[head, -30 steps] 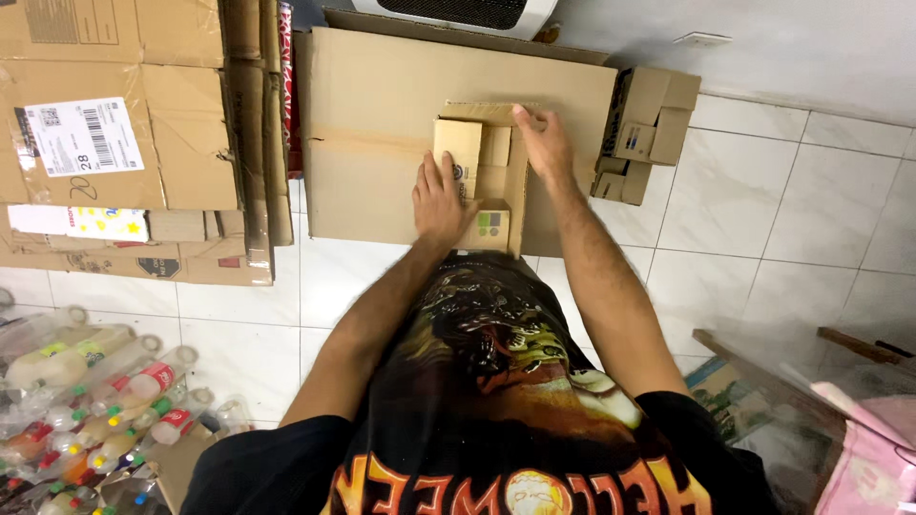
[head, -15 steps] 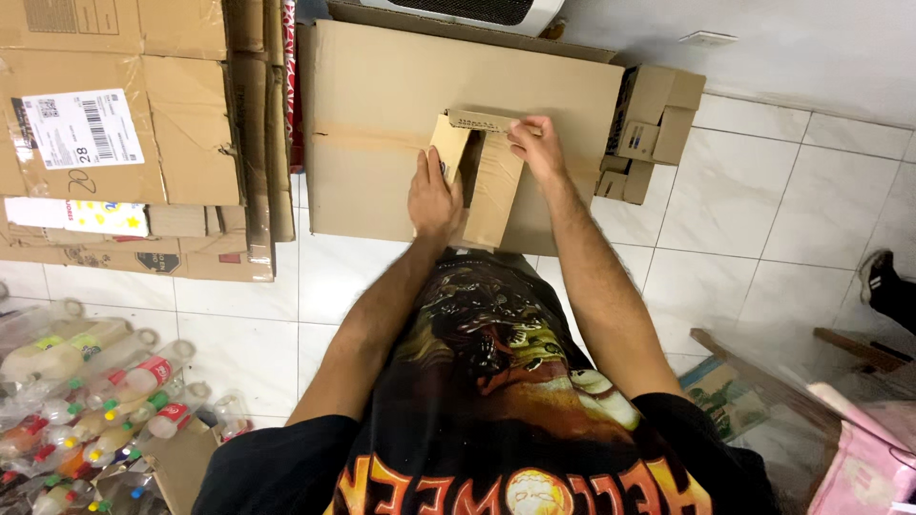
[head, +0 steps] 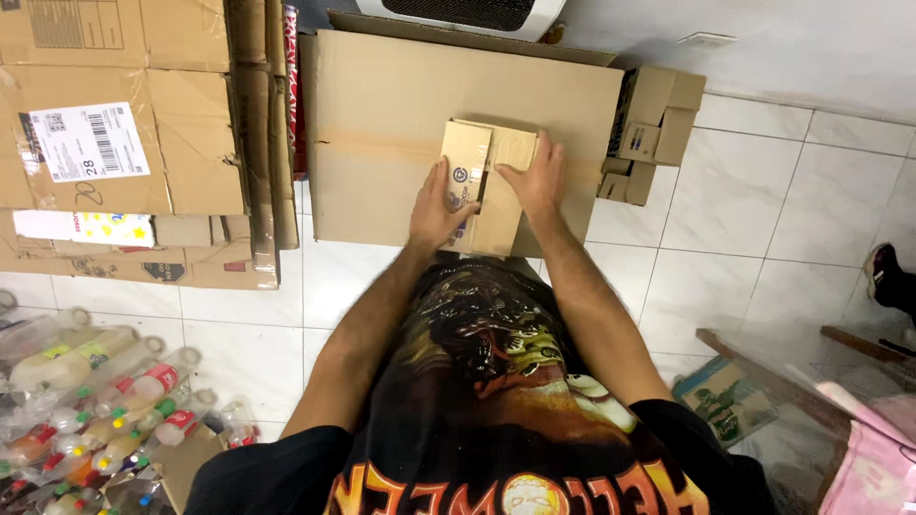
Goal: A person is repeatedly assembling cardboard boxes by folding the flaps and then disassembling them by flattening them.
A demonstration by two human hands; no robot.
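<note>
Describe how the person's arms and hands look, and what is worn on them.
Both arms are bare from above the elbow down. The left hand and right hand wear no gloves, rings or watch that can be seen. Short black sleeves of a printed T-shirt cover the upper arms.

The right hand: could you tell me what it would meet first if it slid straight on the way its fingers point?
The right hand lies on the small cardboard box, fingers pointing up-left. Going on, it would probably pass the box's far edge and meet the large cardboard box beneath; depth is unclear.
</note>
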